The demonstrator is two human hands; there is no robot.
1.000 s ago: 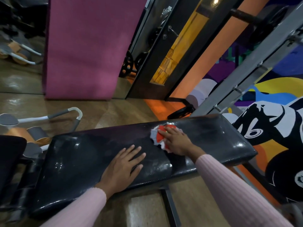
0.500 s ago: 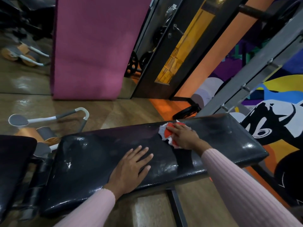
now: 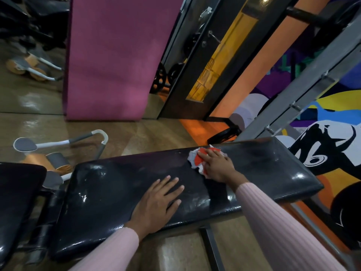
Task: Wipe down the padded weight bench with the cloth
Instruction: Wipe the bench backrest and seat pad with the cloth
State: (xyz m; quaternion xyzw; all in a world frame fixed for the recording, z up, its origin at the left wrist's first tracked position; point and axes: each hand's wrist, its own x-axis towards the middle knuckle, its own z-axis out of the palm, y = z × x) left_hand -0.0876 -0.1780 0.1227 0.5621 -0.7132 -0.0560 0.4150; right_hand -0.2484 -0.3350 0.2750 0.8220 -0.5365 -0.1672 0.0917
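Note:
A long black padded weight bench runs across the view, its glossy top worn and scuffed. My right hand presses a crumpled red and white cloth onto the pad near its far edge, right of the middle. Fingers cover most of the cloth. My left hand lies flat on the pad near its front edge, fingers spread, holding nothing. Both arms wear pink ribbed sleeves.
A second black pad sits at the left. An ab roller frame with orange wheels lies on the wooden floor behind the bench. A pink mat leans against a mirror. A grey steel rack upright slants up at the right.
My right hand has stayed on the cloth at the pad's far edge with only a slight shift. The view has drifted, moving the bench rightward in frame. My left hand has not moved on the pad.

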